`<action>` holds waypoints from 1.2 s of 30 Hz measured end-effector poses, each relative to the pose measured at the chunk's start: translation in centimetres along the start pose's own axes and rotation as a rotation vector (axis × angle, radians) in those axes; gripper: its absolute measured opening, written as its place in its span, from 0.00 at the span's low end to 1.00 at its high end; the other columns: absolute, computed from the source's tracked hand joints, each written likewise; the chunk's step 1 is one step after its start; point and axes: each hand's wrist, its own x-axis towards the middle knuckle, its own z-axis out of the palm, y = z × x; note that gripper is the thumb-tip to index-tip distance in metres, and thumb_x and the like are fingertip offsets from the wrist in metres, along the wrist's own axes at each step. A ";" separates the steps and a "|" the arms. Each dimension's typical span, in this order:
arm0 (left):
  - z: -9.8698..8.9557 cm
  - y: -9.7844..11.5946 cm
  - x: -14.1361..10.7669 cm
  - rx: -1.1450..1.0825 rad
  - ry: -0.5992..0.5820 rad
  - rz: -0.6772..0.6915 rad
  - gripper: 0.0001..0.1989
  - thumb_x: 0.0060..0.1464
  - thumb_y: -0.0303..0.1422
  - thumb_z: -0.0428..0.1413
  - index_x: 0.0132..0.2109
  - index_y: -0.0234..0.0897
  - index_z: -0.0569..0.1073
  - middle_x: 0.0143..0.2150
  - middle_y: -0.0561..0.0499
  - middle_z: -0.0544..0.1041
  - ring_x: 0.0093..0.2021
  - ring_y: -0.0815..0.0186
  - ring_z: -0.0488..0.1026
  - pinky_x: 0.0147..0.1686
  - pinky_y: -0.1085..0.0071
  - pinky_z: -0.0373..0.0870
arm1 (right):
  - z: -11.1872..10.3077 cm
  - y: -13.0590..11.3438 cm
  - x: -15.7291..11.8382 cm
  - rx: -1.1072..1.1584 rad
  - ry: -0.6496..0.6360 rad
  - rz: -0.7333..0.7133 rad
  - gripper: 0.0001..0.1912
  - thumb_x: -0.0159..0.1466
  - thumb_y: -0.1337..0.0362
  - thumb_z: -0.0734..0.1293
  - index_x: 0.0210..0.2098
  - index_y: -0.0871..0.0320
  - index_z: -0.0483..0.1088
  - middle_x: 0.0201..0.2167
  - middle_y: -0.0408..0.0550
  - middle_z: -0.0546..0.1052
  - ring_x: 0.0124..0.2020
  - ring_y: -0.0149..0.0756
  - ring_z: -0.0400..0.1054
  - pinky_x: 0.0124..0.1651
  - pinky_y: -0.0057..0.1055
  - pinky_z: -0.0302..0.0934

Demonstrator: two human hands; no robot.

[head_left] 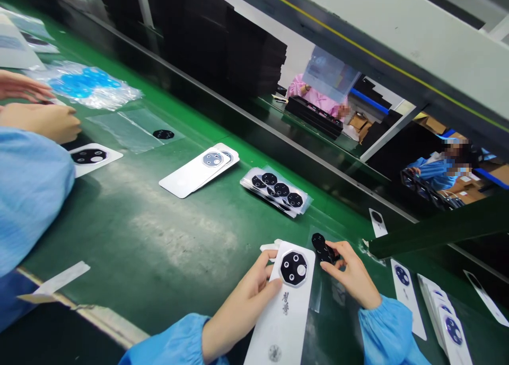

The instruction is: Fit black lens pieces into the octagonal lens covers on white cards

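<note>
My left hand (246, 293) grips a white phone back panel (288, 322) by its left edge, thumb on its face. That panel has a black camera plate with ring-shaped lens openings near the top, dark characters below it and a round mark at the bottom. A small group of black round camera lens covers (319, 242) lies on a clear plastic bag (317, 290) just right of the panel. My right hand (353, 275) has its thumb and fingers closed around the right side of this group; how many pieces it grips is hidden.
A bundle of lens covers (278, 192) and stacked white panels (193, 171) lie farther back. More panels (447, 317) rest at right, near a dark green post (437, 224). At left, a co-worker's hands (40, 115) work beside a bag of blue pieces (85, 83).
</note>
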 end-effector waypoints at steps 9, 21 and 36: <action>-0.2 -1.0 0.2 0.249 0.018 0.048 0.22 0.58 0.47 0.50 0.52 0.39 0.59 0.32 0.52 0.74 0.26 0.70 0.67 0.25 0.76 0.61 | -0.2 -7.6 -3.1 -0.121 -0.048 -0.239 0.21 0.60 0.64 0.65 0.53 0.48 0.63 0.43 0.47 0.65 0.40 0.39 0.66 0.43 0.35 0.66; 0.1 -0.8 0.2 0.240 0.004 0.045 0.19 0.58 0.47 0.50 0.50 0.40 0.61 0.32 0.53 0.74 0.24 0.71 0.66 0.24 0.77 0.59 | 1.1 -8.0 -3.1 -0.205 -0.051 -0.384 0.27 0.59 0.68 0.66 0.57 0.47 0.60 0.43 0.50 0.67 0.45 0.45 0.65 0.45 0.42 0.67; 0.0 -1.0 0.3 0.224 0.012 0.052 0.18 0.58 0.45 0.50 0.50 0.40 0.61 0.32 0.52 0.74 0.25 0.70 0.67 0.24 0.76 0.59 | 1.4 -8.2 -3.0 -0.179 -0.066 -0.349 0.26 0.58 0.68 0.67 0.55 0.48 0.60 0.41 0.49 0.67 0.44 0.45 0.65 0.43 0.41 0.67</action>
